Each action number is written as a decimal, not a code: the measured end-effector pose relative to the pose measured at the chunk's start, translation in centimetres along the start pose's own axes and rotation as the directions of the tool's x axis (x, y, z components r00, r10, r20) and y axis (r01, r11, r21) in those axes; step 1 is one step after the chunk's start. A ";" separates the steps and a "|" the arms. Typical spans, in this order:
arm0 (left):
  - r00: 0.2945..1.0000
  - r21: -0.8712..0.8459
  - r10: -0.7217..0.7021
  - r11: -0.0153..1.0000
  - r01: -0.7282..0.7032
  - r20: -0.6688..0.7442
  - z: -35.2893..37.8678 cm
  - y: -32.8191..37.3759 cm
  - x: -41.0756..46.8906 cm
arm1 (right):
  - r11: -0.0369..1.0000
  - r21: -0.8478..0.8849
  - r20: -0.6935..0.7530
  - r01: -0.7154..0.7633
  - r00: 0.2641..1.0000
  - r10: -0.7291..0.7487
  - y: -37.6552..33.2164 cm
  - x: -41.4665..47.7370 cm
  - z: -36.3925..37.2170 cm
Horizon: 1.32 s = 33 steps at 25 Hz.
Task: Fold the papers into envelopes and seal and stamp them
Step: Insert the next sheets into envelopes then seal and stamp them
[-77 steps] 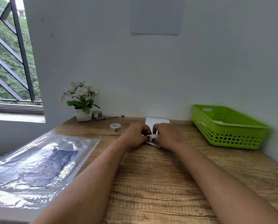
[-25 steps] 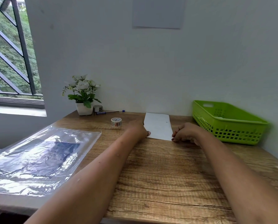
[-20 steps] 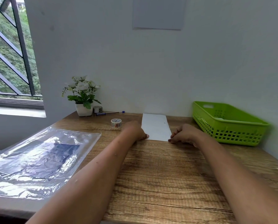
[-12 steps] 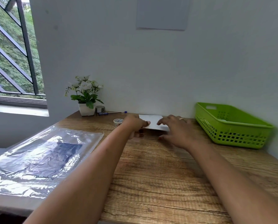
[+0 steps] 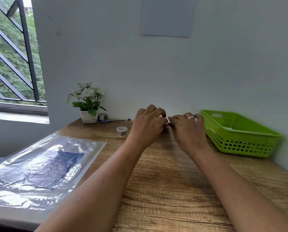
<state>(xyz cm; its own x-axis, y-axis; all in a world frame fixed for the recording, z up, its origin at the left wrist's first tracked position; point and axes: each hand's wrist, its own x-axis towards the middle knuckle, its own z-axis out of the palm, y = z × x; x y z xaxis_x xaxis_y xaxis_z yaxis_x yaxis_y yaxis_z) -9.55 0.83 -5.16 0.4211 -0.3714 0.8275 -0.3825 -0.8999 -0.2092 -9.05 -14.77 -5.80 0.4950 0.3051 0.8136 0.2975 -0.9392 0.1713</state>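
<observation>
Both my hands are at the far middle of the wooden table (image 5: pixel 165 181), close together. My left hand (image 5: pixel 148 126) and my right hand (image 5: pixel 188 129), which wears a ring, have their fingers curled, with the fingertips almost meeting. Only a thin sliver of the white paper (image 5: pixel 168 121) shows between the fingertips; the rest is hidden behind my hands. Both hands seem to pinch it. A small patterned tape roll (image 5: pixel 121 131) stands just left of my left hand.
A green plastic basket (image 5: pixel 240 136) sits at the right against the wall. A clear plastic bag with dark sheets (image 5: pixel 39 168) lies at the left. A potted white flower (image 5: pixel 88 104), another small roll (image 5: pixel 102 116) and a blue pen (image 5: pixel 113 120) are at the back left.
The white paper lay flat between my hands a second ago. Both hands have since moved forward over it and lifted slightly, closing together so that it is nearly hidden.
</observation>
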 end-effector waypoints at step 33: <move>0.973 -0.149 -0.208 0.970 0.192 -0.103 -2.4 2.5 1.7 | 0.969 0.240 -0.187 0.064 0.982 -0.018 1.5 2.2 -4.0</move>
<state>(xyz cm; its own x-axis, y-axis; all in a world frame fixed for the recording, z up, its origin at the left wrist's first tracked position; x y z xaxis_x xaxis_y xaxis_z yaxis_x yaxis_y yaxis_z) -11.76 -1.53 -2.99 0.4042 -0.1505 0.9022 -0.4133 -0.9100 0.0333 -10.81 -16.18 -1.54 0.3278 0.2871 0.9001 0.5155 -0.8527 0.0842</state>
